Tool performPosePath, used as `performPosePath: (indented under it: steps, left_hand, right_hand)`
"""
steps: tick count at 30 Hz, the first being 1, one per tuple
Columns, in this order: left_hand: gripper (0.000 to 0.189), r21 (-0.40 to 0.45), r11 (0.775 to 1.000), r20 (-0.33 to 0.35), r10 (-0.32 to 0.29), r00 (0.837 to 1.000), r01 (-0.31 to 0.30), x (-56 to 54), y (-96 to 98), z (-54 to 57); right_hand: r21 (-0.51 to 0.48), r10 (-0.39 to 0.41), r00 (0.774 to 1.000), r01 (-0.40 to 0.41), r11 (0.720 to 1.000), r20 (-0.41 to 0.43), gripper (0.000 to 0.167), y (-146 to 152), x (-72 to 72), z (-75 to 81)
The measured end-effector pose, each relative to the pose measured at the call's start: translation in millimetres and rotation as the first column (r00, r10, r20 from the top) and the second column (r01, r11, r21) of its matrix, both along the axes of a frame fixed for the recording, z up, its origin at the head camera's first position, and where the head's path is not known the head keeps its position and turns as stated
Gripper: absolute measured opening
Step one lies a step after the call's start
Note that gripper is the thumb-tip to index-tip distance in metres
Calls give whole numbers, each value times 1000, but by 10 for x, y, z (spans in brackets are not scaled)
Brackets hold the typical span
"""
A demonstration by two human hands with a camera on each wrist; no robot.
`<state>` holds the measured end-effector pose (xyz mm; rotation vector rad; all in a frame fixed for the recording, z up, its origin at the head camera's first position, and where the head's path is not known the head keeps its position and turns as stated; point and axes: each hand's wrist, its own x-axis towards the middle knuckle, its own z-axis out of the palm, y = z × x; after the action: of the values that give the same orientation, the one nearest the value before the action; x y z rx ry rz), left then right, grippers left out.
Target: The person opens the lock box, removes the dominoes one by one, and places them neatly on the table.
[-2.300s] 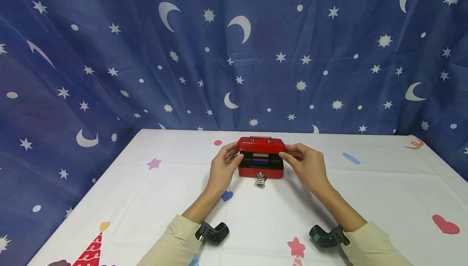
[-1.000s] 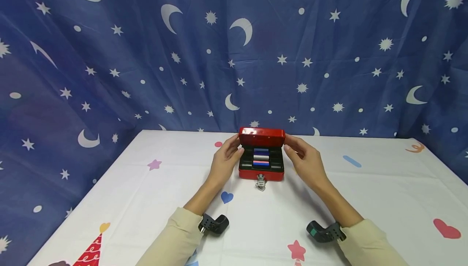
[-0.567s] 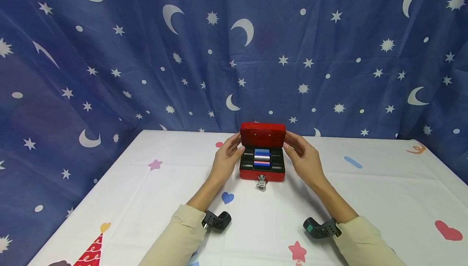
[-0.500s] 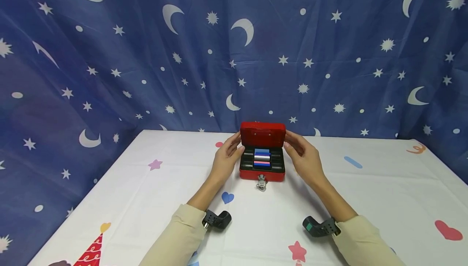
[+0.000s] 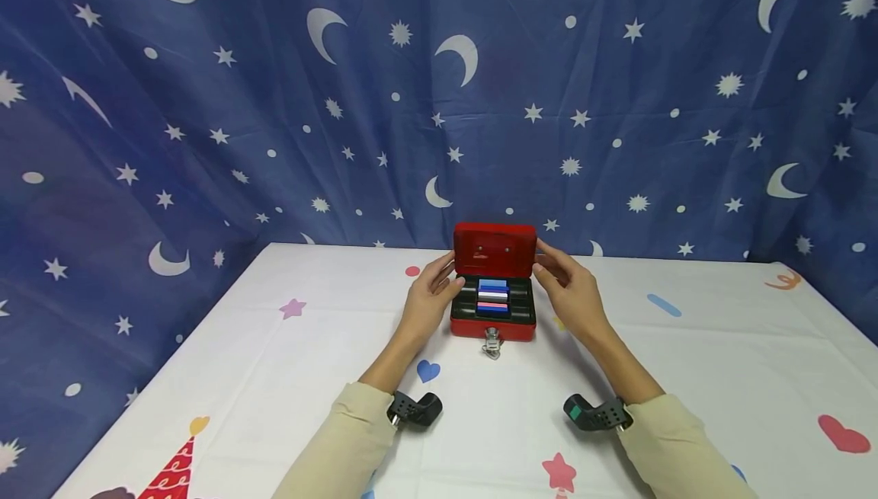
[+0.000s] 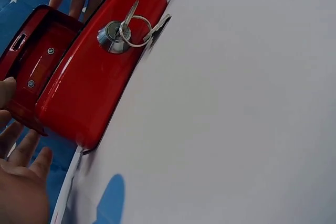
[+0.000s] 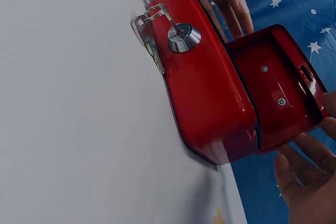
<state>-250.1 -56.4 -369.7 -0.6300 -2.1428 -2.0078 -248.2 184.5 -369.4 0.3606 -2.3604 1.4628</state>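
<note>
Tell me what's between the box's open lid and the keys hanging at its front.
The head view shows a black tray holding coloured pieces, then the red front wall with its lock, between lid and keys.

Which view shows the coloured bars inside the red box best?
The head view, since it looks down into the open red box and catches the blue, white and pink stripes of the coloured bars. Both wrist views show none of them: each faces the box's front and the inside of the raised lid.
</note>
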Motion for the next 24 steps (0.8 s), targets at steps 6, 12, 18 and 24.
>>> performPosePath:
  steps: [6, 12, 18, 24]
  left_hand:
    - [59, -11, 999, 43, -35, 998, 36, 6, -3, 3]
    - [65, -5, 995, 85, -95, 992, 96, -2, -35, -20]
    - [75, 5, 982, 105, -187, 977, 188, -66, -84, -77]
    - [79, 7, 960, 76, -280, 957, 280, -212, -161, -241]
  right_hand:
    - [-4, 1, 999, -1, 1000, 38, 49, -12, -31, -30]
    - [6, 0, 999, 0, 1000, 43, 49, -12, -39, -61]
    - [-4, 23, 996, -22, 1000, 85, 51, 0, -39, -93]
    - [-14, 43, 993, -42, 999, 110, 53, -1, -30, -117]
